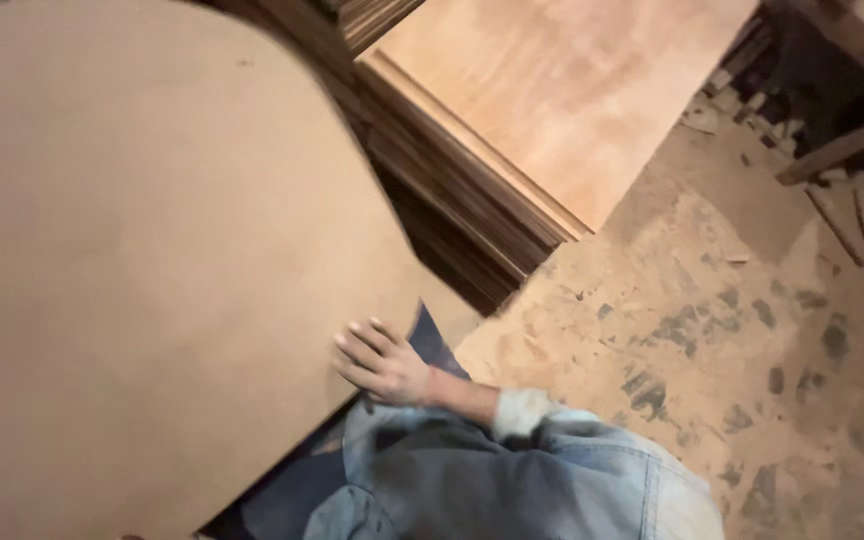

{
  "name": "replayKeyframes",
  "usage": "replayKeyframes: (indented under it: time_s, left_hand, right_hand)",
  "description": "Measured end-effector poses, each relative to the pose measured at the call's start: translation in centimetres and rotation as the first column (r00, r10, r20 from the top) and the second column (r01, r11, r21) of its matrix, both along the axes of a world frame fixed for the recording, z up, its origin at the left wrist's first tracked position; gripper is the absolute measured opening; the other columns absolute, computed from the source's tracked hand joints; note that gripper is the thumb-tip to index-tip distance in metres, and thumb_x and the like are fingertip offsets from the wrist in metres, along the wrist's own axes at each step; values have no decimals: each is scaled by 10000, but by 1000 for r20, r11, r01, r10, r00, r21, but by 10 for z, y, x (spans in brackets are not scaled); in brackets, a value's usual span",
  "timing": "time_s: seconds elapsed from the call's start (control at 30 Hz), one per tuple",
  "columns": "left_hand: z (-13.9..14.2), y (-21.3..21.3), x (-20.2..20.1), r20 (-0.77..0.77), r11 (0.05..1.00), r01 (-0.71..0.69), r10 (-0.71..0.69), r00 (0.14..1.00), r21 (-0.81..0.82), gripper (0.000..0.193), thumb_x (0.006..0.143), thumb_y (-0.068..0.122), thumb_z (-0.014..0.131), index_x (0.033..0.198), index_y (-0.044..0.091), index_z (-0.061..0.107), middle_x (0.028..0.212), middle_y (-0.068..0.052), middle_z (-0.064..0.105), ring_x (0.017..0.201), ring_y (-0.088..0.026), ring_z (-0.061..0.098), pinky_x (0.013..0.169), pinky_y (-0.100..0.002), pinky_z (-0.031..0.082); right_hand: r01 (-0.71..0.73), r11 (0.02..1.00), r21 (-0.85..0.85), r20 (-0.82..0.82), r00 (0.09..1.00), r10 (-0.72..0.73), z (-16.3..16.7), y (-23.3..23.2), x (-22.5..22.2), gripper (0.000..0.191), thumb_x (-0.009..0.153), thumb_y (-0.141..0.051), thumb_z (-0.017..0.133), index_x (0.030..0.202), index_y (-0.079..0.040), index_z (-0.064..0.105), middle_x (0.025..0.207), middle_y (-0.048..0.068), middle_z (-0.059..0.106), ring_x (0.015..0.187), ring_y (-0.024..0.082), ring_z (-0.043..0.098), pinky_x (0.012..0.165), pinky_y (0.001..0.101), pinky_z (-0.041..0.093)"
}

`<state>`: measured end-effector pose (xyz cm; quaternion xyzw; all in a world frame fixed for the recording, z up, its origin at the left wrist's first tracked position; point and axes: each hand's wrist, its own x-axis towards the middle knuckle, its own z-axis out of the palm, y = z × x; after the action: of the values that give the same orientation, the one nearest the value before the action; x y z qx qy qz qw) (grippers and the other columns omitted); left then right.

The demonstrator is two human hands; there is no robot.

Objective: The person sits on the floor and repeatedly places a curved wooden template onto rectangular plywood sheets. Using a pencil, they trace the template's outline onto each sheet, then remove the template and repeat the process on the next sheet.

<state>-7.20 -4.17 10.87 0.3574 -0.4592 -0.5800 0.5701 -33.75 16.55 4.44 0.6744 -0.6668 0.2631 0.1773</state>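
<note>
A large light-brown board [142, 260] with a rounded corner fills the left half of the view. My right hand [380, 362] grips its lower right edge, fingers curled over the top face, with a denim sleeve [542, 470] behind the wrist. My left hand is out of sight, hidden by the board or outside the frame.
A tall stack of plywood sheets [552, 90] stands at the top centre, its layered edges [462, 220] facing me. Sawdust covers the floor [712, 330] to the right. Wood offcuts and a dark frame [842, 130] lie at the top right.
</note>
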Motion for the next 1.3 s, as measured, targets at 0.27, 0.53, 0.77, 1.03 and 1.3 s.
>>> replayKeyframes:
  time_s: [0.27,0.53,0.77,1.03,1.3]
  left_hand:
    - [-3,7,-95,-391,771,573,-453,801,278,561,956,104,650,1488,40,483,1311,-84,605,1009,-166,619,623,-230,503]
    - [-16,72,-201,-359,56,996,-930,80,76,610,982,351,639,1438,-19,474,1362,-251,640,1204,-340,678,1018,-467,541]
    - [-74,61,-123,-454,387,768,-637,623,511,505,1007,354,526,1356,-9,563,1282,-240,668,1174,-346,671,994,-471,537]
    - [-121,39,-85,-456,636,611,-417,786,472,609,1181,443,503,903,-95,563,1068,-323,691,983,-390,664,935,-517,522]
    - [-87,-5,-73,-679,858,360,-20,734,365,551,1013,195,594,1501,-1,430,1487,-125,561,1384,-266,537,1150,-402,439]
  right_hand:
    - [467,883,-41,-40,883,-468,51,129,-2,446,962,-379,613,1289,-87,694,1465,220,562,1460,510,330,1220,651,197]
    - [806,588,67,19,588,-809,135,169,-28,440,897,24,574,1333,17,628,1396,269,614,1372,441,533,1200,546,372]
    - [848,525,69,-58,529,-846,155,139,-94,373,937,-6,606,1308,22,624,1361,262,644,1325,440,575,1134,523,436]
    - [485,859,-163,5,871,-491,119,14,-80,371,960,-168,712,1259,37,632,1294,269,656,1248,452,608,1104,540,442]
    - [292,934,208,506,785,-358,7,-122,-81,362,1055,-245,639,1299,21,604,1233,271,683,1162,434,652,978,468,538]
